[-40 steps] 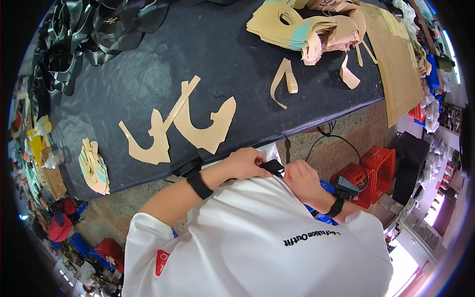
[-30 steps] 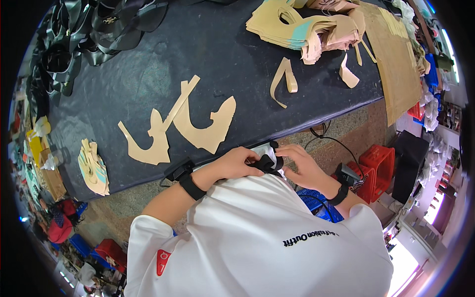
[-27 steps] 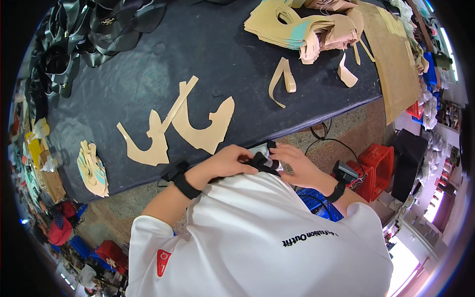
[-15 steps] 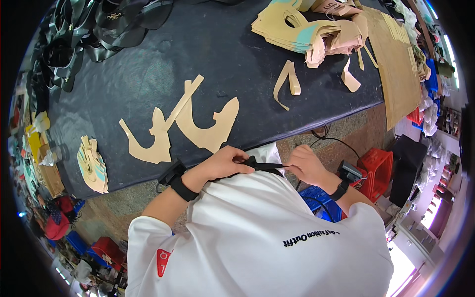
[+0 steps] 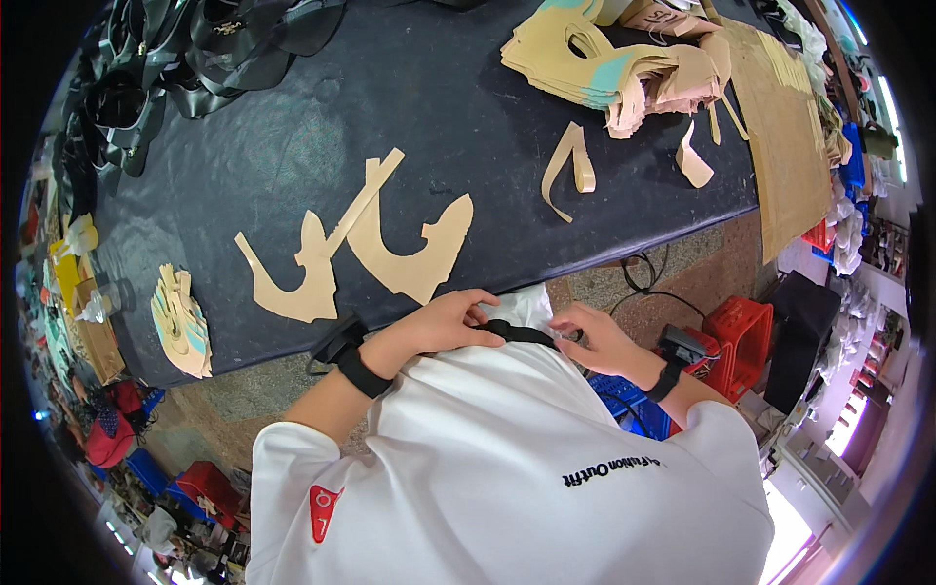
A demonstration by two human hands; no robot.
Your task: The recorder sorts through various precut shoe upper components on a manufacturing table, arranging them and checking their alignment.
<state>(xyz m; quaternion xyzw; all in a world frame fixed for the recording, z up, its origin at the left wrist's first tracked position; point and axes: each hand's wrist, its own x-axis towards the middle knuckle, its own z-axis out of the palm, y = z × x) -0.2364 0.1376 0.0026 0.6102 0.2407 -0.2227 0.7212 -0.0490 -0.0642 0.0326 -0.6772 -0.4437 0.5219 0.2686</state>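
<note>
At my waist, a black strap [image 5: 524, 333] lies across the white shirt [image 5: 468, 409]. My left hand [image 5: 441, 324] is closed on the strap's left part, thumb and fingers around it. By the strap's right end is my right hand [image 5: 603, 341], its fingers bent but apart, with nothing seen between them. A white cloth-like piece [image 5: 527, 306] shows between the hands at the table edge. Two beige cut pieces, a left one [image 5: 297, 283] and a right one [image 5: 409, 253], lie on the dark table [image 5: 322, 107] beyond my left hand, their narrow strips crossing.
A stack of beige pieces [image 5: 561, 63] lies at the far right, with curled strips [image 5: 575, 166] before it. Black shoe-like pieces [image 5: 229, 44] crowd the far left; a small pile [image 5: 180, 322] sits near left. A red crate [image 5: 738, 336] and cables [image 5: 643, 283] are right of me.
My right hand has let go of the black strap's pulled end and its fingers have spread. The strap, stretched taut before, now lies curved at the waist. My left hand stays nearly in place.
</note>
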